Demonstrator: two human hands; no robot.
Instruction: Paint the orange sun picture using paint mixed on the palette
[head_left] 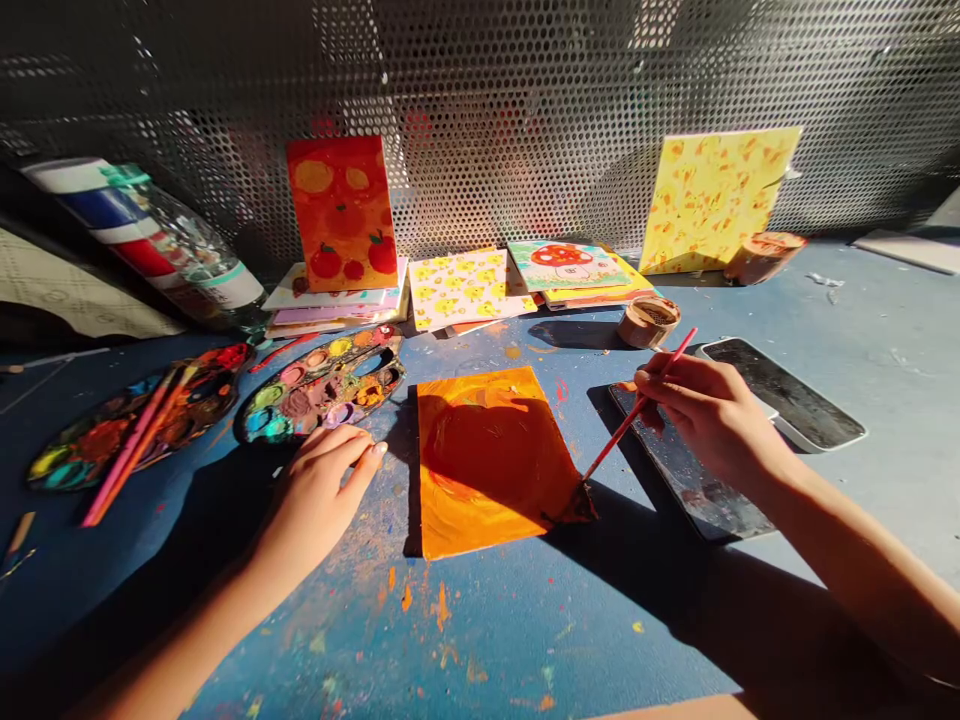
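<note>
My right hand (709,410) grips a thin pink paintbrush (626,435), its fingers closed around the upper handle. The brush slants down to the left, and its tip meets the lower right corner of an orange painted panel (457,520), where a dark patch shows. A large round, darker orange-red shape fills the panel's middle, partly in shadow. My left hand (330,475) rests on the table left of the panel, fingers loosely bent, thumb apart, nothing seen in it. Just beyond it lies a paint palette (300,400) with wells of many colours.
Another palette (210,385) at left carries two brushes (142,440). A bottle (202,255) stands behind. Painted cards, including a red fruit one (341,215) and a yellow one (720,200), line the perforated metal screen (480,150). A small cup (641,325) and two phones (787,390) (705,490) are at right.
</note>
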